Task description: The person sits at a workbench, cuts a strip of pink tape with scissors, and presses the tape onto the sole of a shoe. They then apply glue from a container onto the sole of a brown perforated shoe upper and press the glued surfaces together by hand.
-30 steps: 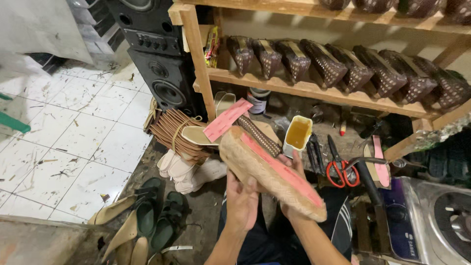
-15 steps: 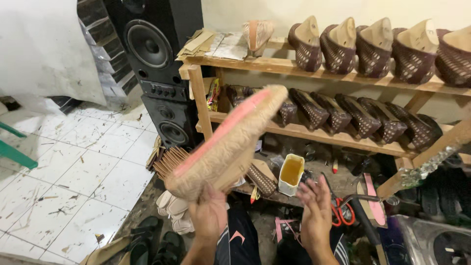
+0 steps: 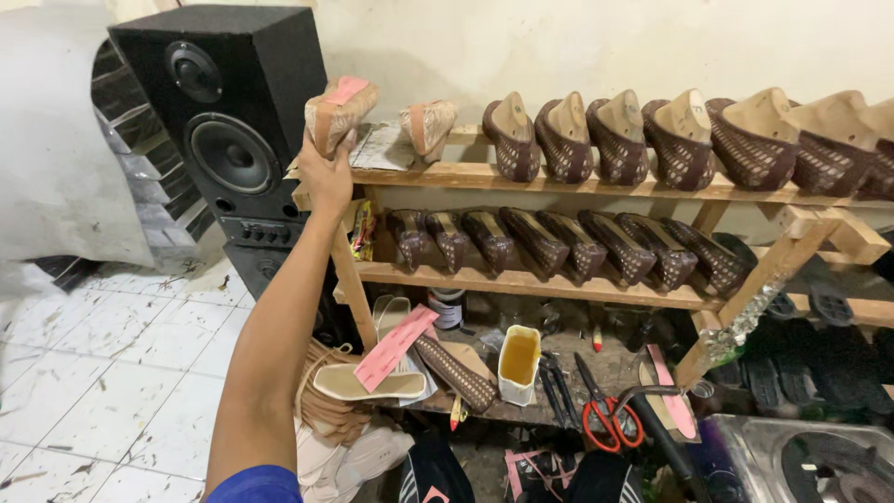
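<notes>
My left hand [image 3: 324,172] reaches up to the left end of the top wooden shelf [image 3: 577,175] and grips a tan woven wedge sole with a pink insole [image 3: 339,112], which rests on the shelf's end. A second similar wedge sole [image 3: 426,126] sits just to its right on some paper. My right hand is out of view. Further along the top shelf stands a row of several brown woven shoe uppers on lasts [image 3: 680,135].
A black speaker [image 3: 228,121] stands left of the rack. The middle shelf [image 3: 521,282] holds several brown woven uppers. Below lie a cup of yellow glue [image 3: 518,365], red-handled scissors [image 3: 601,410], pink insoles [image 3: 394,347], flat soles and a metal machine [image 3: 801,461]. White tiled floor [image 3: 102,363] at left.
My left hand has lifted the wedge sole from in front of me up to the top shelf's left end. My right hand has dropped out of view.
</notes>
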The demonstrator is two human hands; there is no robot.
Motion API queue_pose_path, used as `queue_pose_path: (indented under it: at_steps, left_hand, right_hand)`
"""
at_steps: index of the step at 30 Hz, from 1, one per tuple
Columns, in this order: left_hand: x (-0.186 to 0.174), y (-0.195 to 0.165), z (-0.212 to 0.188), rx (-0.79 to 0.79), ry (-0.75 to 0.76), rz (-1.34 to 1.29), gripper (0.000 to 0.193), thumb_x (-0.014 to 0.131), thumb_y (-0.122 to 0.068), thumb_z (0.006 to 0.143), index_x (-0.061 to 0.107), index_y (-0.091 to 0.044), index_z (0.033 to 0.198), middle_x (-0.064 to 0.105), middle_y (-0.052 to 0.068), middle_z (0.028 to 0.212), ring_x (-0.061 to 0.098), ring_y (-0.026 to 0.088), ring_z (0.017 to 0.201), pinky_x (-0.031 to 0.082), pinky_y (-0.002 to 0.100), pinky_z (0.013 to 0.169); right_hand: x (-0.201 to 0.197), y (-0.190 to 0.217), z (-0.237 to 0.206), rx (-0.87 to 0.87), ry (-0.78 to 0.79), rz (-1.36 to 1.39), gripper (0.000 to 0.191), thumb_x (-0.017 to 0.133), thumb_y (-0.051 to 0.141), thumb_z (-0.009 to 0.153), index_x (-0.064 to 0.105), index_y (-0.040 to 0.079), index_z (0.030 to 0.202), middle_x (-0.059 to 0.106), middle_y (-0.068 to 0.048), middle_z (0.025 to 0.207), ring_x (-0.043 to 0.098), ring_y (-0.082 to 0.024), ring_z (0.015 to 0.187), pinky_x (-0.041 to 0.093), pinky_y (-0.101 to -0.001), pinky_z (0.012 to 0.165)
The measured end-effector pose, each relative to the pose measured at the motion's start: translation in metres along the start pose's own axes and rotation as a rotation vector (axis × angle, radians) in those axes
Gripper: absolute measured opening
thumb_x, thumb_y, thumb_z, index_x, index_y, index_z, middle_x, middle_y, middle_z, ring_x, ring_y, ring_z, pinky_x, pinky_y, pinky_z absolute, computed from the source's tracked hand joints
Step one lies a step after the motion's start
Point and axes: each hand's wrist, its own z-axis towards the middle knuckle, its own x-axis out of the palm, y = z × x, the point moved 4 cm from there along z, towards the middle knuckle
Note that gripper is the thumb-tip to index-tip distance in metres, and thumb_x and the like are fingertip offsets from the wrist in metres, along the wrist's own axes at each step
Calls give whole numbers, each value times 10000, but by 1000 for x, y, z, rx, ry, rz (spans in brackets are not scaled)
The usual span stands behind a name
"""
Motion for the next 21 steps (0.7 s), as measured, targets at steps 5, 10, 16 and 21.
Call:
queue_pose_path:
  at_steps: [5,10,16,21]
  left_hand:
    - [14,0,13,-154,-57,107,431,777,-183,950,600,82,1241,754,224,1093,740,316,1009,549,390,908]
    - [17,-10,21,-88,46,324,552,843,-216,860,615,42,1291,718,278,1101,669,441,1047,524,497,890]
    - [16,-15,29,-66,52,427,753,872,-188,777,491,88,1366,640,376,1007,621,537,959,502,533,853]
    - [17,-4,34,-151,83,358,539,837,-189,873,536,108,1208,678,332,1040,655,505,1021,517,505,887]
  right_hand:
    - [-14,13,-14,52,-64,-66,843,587,-1,884,207,115,1627,554,-221,1316,660,-325,1073,559,-504,884]
    - [-38,-28,-13,42,-102,-121,837,565,-14,908,174,102,1639,577,-213,1294,662,-302,1073,550,-469,911]
    - [-43,-28,-1,-99,-128,-182,830,539,-29,938,135,85,1654,604,-202,1268,664,-273,1074,539,-427,942]
    - [-2,42,-21,-411,-37,-127,825,516,-42,962,102,72,1666,627,-193,1246,666,-250,1075,529,-391,968]
